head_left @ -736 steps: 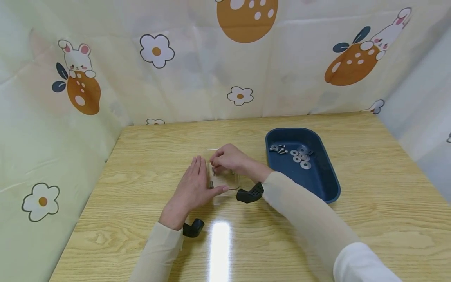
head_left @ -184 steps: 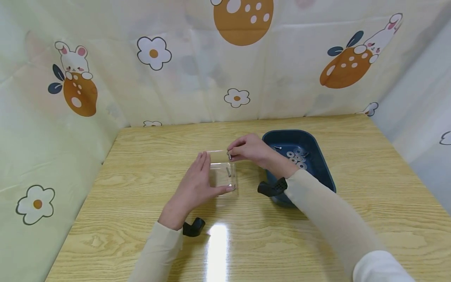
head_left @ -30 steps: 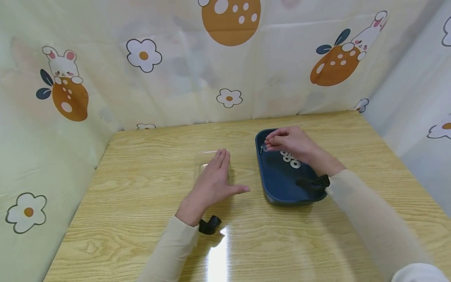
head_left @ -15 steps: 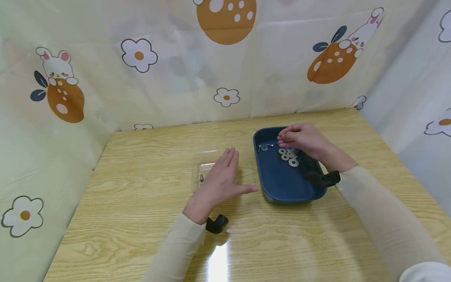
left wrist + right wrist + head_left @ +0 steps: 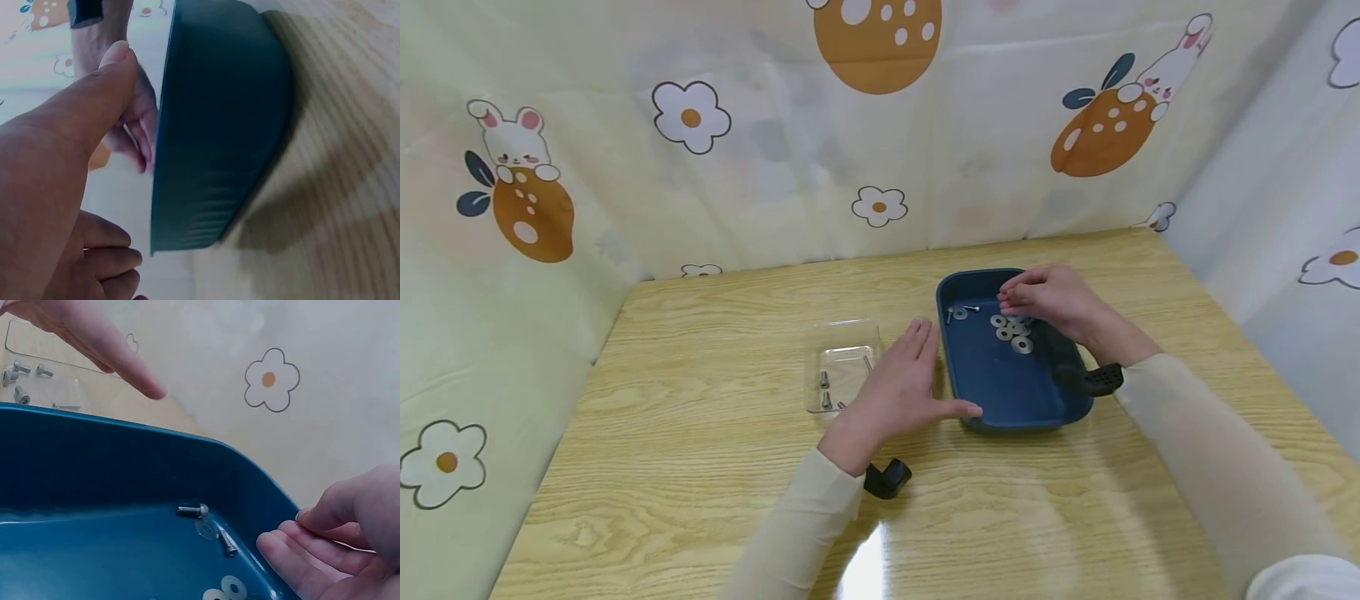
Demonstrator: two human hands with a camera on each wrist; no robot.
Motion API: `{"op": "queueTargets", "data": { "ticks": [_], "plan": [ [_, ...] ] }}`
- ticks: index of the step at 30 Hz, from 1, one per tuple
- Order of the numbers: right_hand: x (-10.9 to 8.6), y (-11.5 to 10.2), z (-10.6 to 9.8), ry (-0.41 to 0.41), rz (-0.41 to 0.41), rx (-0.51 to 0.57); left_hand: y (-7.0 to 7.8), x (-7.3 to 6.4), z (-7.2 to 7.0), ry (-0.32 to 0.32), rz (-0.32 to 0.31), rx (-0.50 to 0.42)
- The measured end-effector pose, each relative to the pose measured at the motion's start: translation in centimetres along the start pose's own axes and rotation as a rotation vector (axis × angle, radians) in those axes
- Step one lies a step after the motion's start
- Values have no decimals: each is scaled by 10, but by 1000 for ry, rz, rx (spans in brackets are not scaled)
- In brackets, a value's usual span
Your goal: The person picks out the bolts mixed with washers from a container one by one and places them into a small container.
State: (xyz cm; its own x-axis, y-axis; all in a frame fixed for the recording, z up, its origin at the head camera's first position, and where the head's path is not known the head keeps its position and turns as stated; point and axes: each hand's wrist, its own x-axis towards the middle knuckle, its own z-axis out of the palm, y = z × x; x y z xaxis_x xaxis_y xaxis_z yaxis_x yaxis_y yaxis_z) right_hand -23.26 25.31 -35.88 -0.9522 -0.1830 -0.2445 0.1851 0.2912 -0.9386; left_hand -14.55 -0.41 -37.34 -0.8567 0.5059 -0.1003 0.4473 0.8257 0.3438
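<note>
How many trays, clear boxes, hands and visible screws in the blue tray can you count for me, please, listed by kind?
Blue tray: 1
Clear box: 1
Hands: 2, left hand and right hand
Screws in sight in the tray: 2
Total: 6

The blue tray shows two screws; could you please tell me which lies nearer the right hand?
In the head view, the screw just right of the lone washer; the other screw, left of it, is farther from the right hand.
</note>
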Motion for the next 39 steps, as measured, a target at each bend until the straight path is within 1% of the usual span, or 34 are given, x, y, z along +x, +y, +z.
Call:
{"op": "queueTargets", "data": {
  "ticks": [7, 14, 19, 24, 30, 39],
  "plan": [
    [7, 7, 10, -18, 14, 3, 7, 3, 9, 0, 27, 40],
    [15, 9, 26, -26, 49, -8, 6, 3, 13, -9, 26, 57],
    [21, 11, 36, -31, 66, -15, 6, 3, 14, -9, 35, 47],
    [28, 15, 43, -35, 71, 2, 5, 3, 13, -8, 50, 59],
    [33, 21, 47, -37, 78, 1, 5, 3, 13, -16, 52, 72],
    [38, 18, 57, -19, 95, 6, 5, 2, 11, -17, 63, 87]
  ]
}}
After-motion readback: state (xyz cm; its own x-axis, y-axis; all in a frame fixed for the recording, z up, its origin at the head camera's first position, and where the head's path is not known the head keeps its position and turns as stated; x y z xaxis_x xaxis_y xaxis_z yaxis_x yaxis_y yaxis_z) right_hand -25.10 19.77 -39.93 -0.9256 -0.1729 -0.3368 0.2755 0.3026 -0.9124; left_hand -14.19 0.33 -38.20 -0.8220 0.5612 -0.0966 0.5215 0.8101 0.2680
